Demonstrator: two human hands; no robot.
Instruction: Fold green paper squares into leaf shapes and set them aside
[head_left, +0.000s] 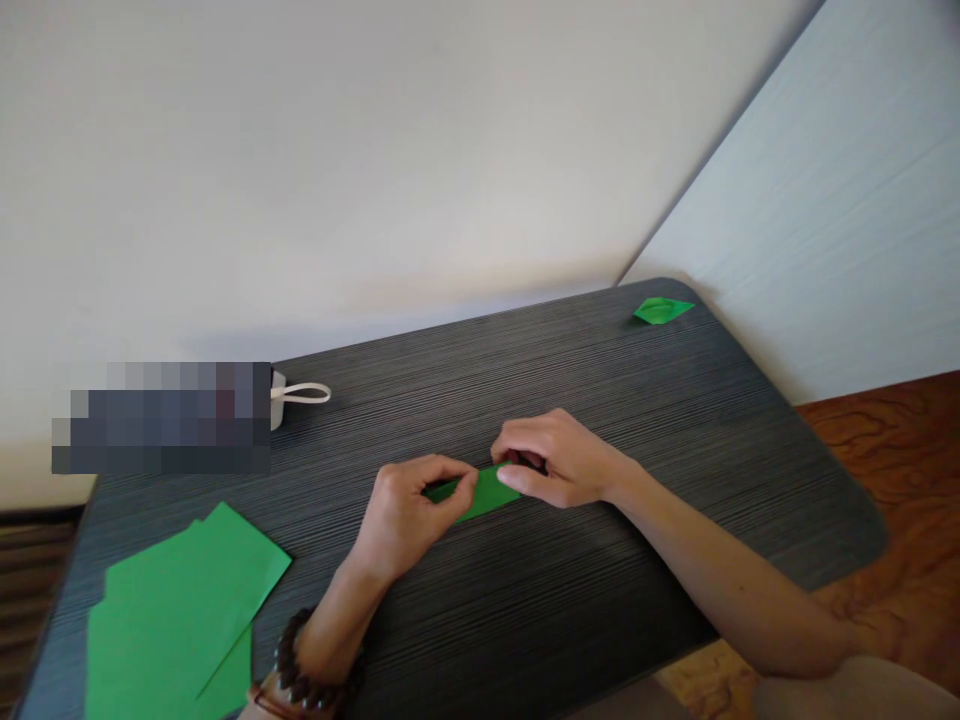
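Note:
A narrow folded strip of green paper (484,492) lies on the dark wood-grain table (600,560) near its middle. My left hand (409,510) pinches the strip's left end, fingers curled over it. My right hand (551,458) presses and pinches its right end, covering that part of the paper. A beaded bracelet (300,672) is on my left wrist.
A stack of green paper sheets (180,615) lies at the table's near left corner. A small folded green paper piece (661,310) sits at the far right corner. A white object with a loop strap (300,393) rests at the far left. Wooden floor (892,470) shows on the right.

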